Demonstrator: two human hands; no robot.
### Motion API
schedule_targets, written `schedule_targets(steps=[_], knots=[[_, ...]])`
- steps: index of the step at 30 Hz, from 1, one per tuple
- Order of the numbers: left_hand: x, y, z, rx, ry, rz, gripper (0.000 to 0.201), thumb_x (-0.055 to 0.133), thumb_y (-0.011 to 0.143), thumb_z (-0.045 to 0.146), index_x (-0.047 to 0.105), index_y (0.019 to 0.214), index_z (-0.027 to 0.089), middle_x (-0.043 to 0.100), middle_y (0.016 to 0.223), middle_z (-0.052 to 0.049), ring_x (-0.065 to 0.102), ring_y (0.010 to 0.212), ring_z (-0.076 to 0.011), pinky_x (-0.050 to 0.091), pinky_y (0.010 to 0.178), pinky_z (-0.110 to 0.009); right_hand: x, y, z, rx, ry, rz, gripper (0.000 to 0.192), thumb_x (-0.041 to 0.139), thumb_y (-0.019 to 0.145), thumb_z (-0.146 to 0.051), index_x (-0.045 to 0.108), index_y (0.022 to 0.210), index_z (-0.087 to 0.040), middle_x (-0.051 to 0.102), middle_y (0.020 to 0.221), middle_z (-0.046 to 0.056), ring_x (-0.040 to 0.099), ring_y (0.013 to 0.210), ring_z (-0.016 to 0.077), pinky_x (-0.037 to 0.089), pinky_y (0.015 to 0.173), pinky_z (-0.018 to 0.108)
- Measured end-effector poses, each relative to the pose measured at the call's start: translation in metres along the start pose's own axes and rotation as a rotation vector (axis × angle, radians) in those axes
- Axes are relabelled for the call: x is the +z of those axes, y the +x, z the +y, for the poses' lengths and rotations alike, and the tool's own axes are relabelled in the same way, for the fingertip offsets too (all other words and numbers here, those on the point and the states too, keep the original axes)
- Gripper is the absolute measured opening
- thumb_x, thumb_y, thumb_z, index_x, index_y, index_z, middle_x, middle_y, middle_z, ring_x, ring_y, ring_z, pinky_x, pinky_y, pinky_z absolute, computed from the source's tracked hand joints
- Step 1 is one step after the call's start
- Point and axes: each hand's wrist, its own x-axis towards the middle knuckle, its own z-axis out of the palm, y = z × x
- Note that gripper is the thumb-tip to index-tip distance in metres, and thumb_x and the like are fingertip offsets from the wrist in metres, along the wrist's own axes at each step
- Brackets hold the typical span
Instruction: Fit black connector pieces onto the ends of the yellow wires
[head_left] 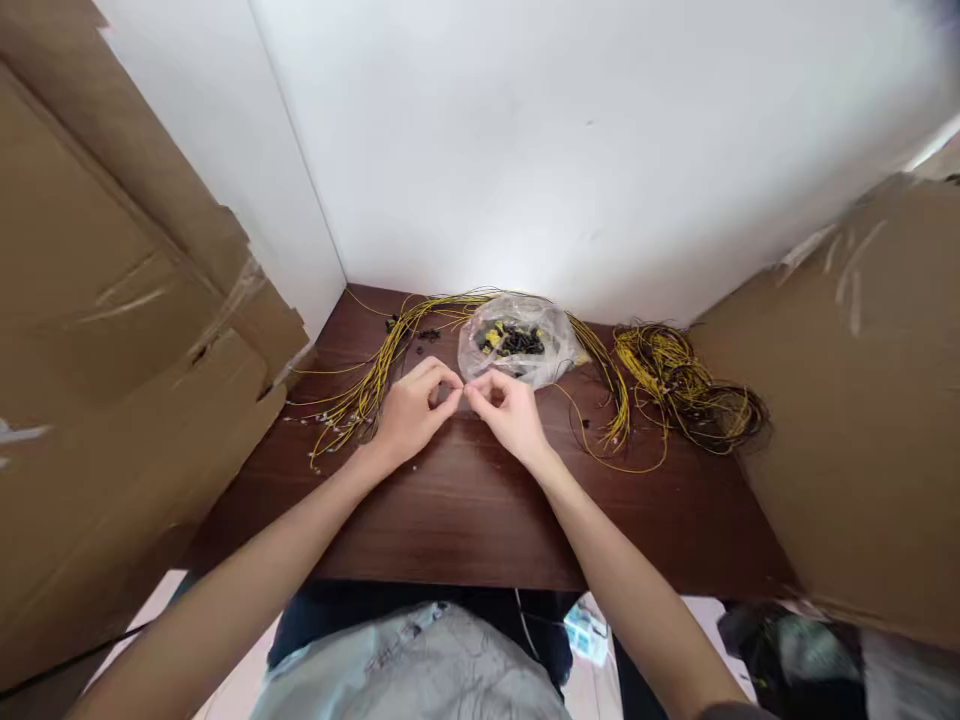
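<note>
My left hand (420, 402) and my right hand (510, 408) meet fingertip to fingertip above the middle of the table. Each pinches thumb against forefinger; whatever lies between the tips is too small to make out. Just behind them sits a clear plastic bag (559, 345), its mouth spread, with small black and yellow parts (517, 340) inside. Left of my left hand, a fan of yellow and black wires (375, 385) with pale ends lies on the table. A few loose black bits (429, 335) are close behind that hand.
The dark wood table (465, 520) is walled by cardboard on the left (135, 330) and right (847, 420), with a white panel (525, 150) behind. A tangled bundle of yellow and black wires (675, 380) lies at the right. One loose yellow wire (622, 468) loops forward.
</note>
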Motion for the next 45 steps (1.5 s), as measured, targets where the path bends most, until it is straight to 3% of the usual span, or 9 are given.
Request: schedule_targets(steps=[9, 16, 24, 35, 45], knots=[[-0.001, 0.000, 0.001, 0.029, -0.020, 0.024, 0.006, 0.053, 0.083, 0.016, 0.059, 0.079, 0.016, 0.055, 0.082, 0.000, 0.040, 0.055, -0.0075, 0.035, 0.056, -0.022, -0.002, 0.002, 0.003, 0.080, 0.099, -0.092, 0.021, 0.054, 0.081, -0.035, 0.060, 0.074, -0.015, 0.058, 0.062, 0.000, 0.050, 0.050, 0.0097, 0.038, 0.049, 0.021], [-0.001, 0.001, 0.001, 0.029, -0.037, 0.027, 0.006, 0.054, 0.082, 0.017, 0.059, 0.079, 0.016, 0.054, 0.079, 0.000, 0.040, 0.056, -0.0080, 0.034, 0.056, -0.022, -0.001, 0.000, 0.000, -0.006, -0.046, -0.030, 0.020, 0.052, 0.083, -0.032, 0.061, 0.076, -0.015, 0.058, 0.063, 0.000, 0.049, 0.054, 0.0110, 0.037, 0.052, 0.022], [-0.001, 0.000, 0.001, 0.013, -0.039, 0.031, 0.007, 0.054, 0.082, 0.017, 0.060, 0.078, 0.016, 0.052, 0.074, 0.001, 0.040, 0.056, -0.0084, 0.033, 0.055, -0.023, 0.002, -0.003, -0.002, -0.222, -0.248, 0.016, 0.018, 0.043, 0.088, -0.025, 0.056, 0.078, -0.017, 0.060, 0.076, 0.003, 0.053, 0.068, 0.0145, 0.040, 0.064, 0.025], [0.000, 0.003, -0.002, -0.125, -0.139, 0.006, 0.012, 0.055, 0.082, 0.025, 0.062, 0.079, 0.016, 0.056, 0.070, 0.001, 0.045, 0.059, -0.0101, 0.036, 0.055, -0.022, 0.001, -0.003, -0.002, -0.262, -0.260, 0.010, 0.018, 0.042, 0.091, -0.024, 0.056, 0.081, -0.018, 0.060, 0.078, 0.004, 0.055, 0.073, 0.0153, 0.041, 0.069, 0.026], [0.002, 0.003, -0.005, -0.107, -0.095, -0.003, 0.013, 0.047, 0.086, 0.024, 0.055, 0.079, 0.016, 0.057, 0.077, -0.001, 0.051, 0.068, -0.0131, 0.039, 0.066, -0.026, 0.001, -0.003, -0.006, -0.236, -0.259, 0.044, 0.012, 0.051, 0.086, -0.021, 0.061, 0.084, -0.016, 0.054, 0.072, 0.001, 0.048, 0.062, 0.0123, 0.040, 0.060, 0.024]])
